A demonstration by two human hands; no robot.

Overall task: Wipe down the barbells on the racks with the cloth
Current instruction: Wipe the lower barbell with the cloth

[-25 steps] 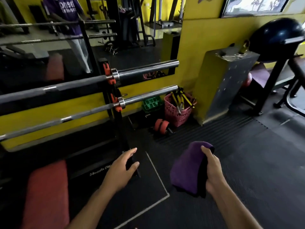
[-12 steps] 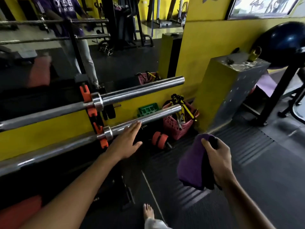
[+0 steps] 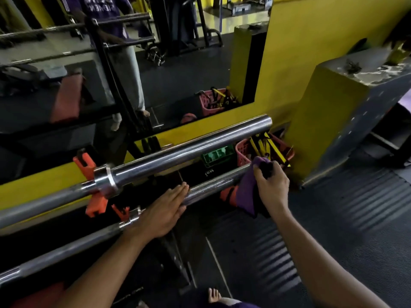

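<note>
dark ribbed floor mat (image 3: 347, 218) spreads wide to my right and toward me, the one broad stretch of open ground. ahead, a yellow wall (image 3: 311, 52) and a mirror (image 3: 111, 74) close things off; the mirror shows a person in a purple shirt behind racked bars. a tall yellow-and-grey block (image 3: 333, 121) stands at right, hard against the wall.

two barbells run from lower left to upper right across an orange-hooked rack (image 3: 89, 165). the upper bar (image 3: 189, 152) ends free near the block, its sleeve end open to the air. the lower bar (image 3: 209, 187) sits nearer me and lower. behind the bar ends, on the floor by the wall, a pink basket (image 3: 243, 152) holds yellow-and-black straps, a green crate (image 3: 216, 155) stands just beside it, and an orange item (image 3: 228, 193) lies under the lower bar. a bare foot (image 3: 214, 295) shows at the bottom edge.

my left hand (image 3: 162, 212) lies flat, fingers straight and together, resting on the lower bar's sleeve just past the collar. my right hand (image 3: 271, 185) has its fingers curled tight around a purple cloth (image 3: 246, 190), bunched at the far end of that same sleeve; the cloth hangs down over the bar's end and touches it. the hands are apart, with bare steel between them. the upper bar passes just above and beyond both.
</note>
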